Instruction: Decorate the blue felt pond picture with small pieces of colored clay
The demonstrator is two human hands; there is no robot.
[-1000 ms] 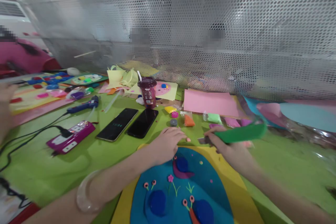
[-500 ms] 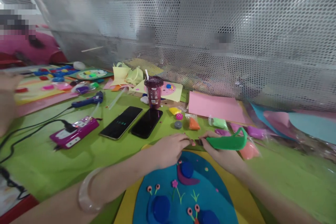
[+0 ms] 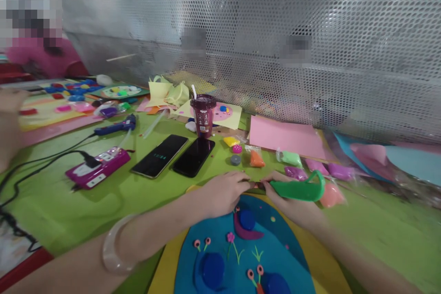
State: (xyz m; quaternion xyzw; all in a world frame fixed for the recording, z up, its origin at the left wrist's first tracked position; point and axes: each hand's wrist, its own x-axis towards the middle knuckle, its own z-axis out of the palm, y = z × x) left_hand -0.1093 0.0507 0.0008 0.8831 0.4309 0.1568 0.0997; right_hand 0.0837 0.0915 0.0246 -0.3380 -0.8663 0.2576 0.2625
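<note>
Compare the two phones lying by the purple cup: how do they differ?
The left phone shows faint lit characters on its screen; the right phone is fully dark. The right phone lies directly in front of the purple cup; the left phone sits nearer the purple power strip. Both lie flat, face up, angled alike.

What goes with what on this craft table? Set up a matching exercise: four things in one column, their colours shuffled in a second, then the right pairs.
Things:
1. tool held in the right hand
2. power strip
3. cup
4. sheet of paper by the mesh screen

Colours:
A. pale pink
B. dark maroon
C. green
D. magenta

Pairs: 1-C, 2-D, 3-B, 4-A
</note>
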